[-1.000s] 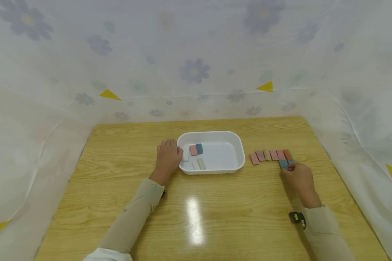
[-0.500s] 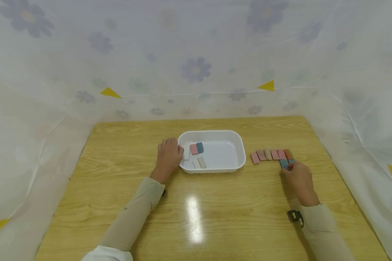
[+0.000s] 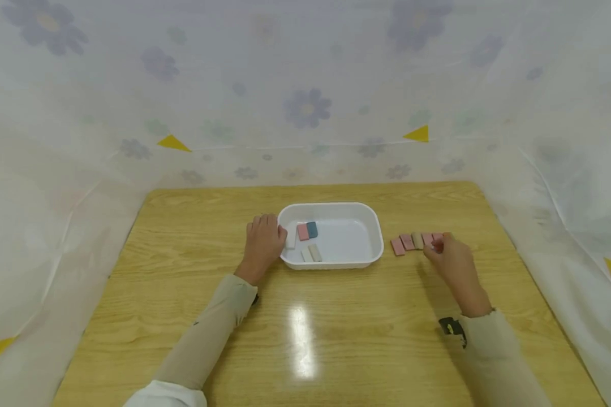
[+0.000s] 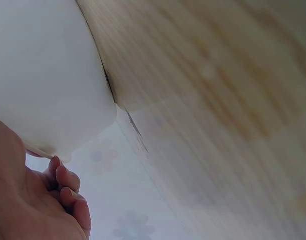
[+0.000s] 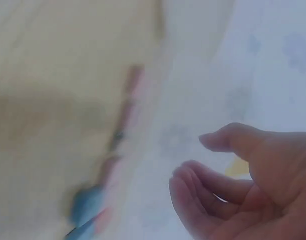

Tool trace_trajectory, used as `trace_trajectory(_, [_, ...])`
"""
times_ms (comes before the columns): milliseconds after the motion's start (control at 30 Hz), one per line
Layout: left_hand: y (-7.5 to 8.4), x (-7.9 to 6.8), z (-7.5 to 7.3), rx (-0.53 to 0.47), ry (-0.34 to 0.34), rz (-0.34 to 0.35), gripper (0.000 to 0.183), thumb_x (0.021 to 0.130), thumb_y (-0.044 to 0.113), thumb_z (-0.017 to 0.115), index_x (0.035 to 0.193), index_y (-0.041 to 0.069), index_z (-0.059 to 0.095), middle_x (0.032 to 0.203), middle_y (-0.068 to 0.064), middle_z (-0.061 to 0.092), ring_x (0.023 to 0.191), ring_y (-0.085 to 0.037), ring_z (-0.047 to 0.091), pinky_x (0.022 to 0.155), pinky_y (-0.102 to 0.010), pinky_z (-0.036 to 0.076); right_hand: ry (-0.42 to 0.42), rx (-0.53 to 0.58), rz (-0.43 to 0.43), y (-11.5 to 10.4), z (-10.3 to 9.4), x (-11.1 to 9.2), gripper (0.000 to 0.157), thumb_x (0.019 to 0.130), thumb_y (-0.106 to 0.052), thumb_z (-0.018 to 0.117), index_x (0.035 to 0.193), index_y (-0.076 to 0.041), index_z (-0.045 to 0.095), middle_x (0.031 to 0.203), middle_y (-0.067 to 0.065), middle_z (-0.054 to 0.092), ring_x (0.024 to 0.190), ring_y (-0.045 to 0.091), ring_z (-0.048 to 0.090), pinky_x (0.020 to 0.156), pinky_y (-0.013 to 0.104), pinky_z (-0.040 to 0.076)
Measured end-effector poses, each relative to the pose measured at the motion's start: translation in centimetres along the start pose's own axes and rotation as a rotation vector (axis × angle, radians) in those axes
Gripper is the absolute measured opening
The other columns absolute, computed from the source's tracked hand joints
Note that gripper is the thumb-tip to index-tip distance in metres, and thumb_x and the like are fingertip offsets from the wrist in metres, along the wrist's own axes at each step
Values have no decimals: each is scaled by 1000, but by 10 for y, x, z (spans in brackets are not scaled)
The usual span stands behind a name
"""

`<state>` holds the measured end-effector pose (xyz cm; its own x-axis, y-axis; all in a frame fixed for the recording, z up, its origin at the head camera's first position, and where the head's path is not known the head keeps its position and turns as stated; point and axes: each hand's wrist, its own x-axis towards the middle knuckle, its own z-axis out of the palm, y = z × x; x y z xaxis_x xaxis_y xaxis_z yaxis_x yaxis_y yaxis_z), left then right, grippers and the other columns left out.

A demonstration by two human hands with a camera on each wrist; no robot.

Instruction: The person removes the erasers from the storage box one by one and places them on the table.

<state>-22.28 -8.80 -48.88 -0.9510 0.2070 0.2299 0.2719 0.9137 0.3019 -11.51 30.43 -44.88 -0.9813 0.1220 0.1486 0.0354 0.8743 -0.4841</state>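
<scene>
My left hand (image 3: 262,249) grips the left rim of a white plastic tray (image 3: 356,264), thumb on the inner side and curled fingers at the edge in the left wrist view. Inside the tray lie a pink block (image 3: 303,232), a blue block (image 3: 312,229) and several whitish ones, small and flat like erasers. My right hand (image 3: 453,265) hovers over the right end of a row of similar blocks. In the right wrist view its thumb and fingers stand apart with nothing between them. Blue blocks (image 5: 87,202) show there beside the row; the hand hides them in the head view.
The row holds several pink blocks (image 3: 397,246) and a beige one (image 3: 417,241), right of the tray. An orange block (image 3: 448,234) peeks out behind the right hand. A wooden table (image 3: 356,328) carries everything, with flowered sheeting (image 3: 305,164) around its back and sides.
My right hand has come off the blue blocks at the row's right end and moved up and left. The left hand stays on the tray rim.
</scene>
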Motion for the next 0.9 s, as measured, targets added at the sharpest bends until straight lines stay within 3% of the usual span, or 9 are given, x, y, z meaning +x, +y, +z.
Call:
trace_trajectory(67, [0, 1, 0, -4, -1, -1, 23, 92, 24, 45, 96, 2, 52, 87, -9, 50, 82, -26, 42, 71, -39, 32, -32, 27, -34, -19, -1, 5, 31, 90, -19, 58, 101, 10, 60, 86, 21, 63, 73, 30, 60, 60, 42, 48])
trace_trajectory(133, [-1, 1, 0, -6, -5, -1, 23, 92, 24, 44, 97, 2, 51, 87, -9, 50, 82, -26, 41, 72, -39, 32, -82, 61, -41, -39, 0, 9, 32, 91, -22, 57, 103, 7, 63, 89, 18, 64, 77, 29, 60, 63, 41, 49])
trace_trajectory(400, [-3, 2, 3, -8, -10, -7, 23, 92, 25, 44, 96, 3, 51, 87, -8, 49, 82, -25, 41, 71, -38, 31, -247, 120, -143, -102, 32, 26, 22, 87, -21, 63, 95, -2, 67, 84, 6, 65, 75, 19, 59, 68, 37, 48])
trace_trajectory(667, [-1, 0, 3, -3, 14, -1, 22, 91, 23, 45, 95, 2, 53, 88, -10, 52, 86, -27, 44, 73, -39, 33, -403, 168, -171, -135, 72, 35, 18, 85, -19, 66, 89, -2, 68, 79, 4, 63, 71, 15, 56, 67, 32, 46])
trace_trajectory(900, [-1, 0, 3, 4, 1, -3, 22, 92, 24, 44, 95, 3, 51, 89, -9, 51, 86, -27, 43, 74, -39, 33, -520, 194, -103, -152, 95, 38, 17, 84, -19, 67, 86, -2, 68, 79, 4, 63, 71, 15, 56, 66, 30, 47])
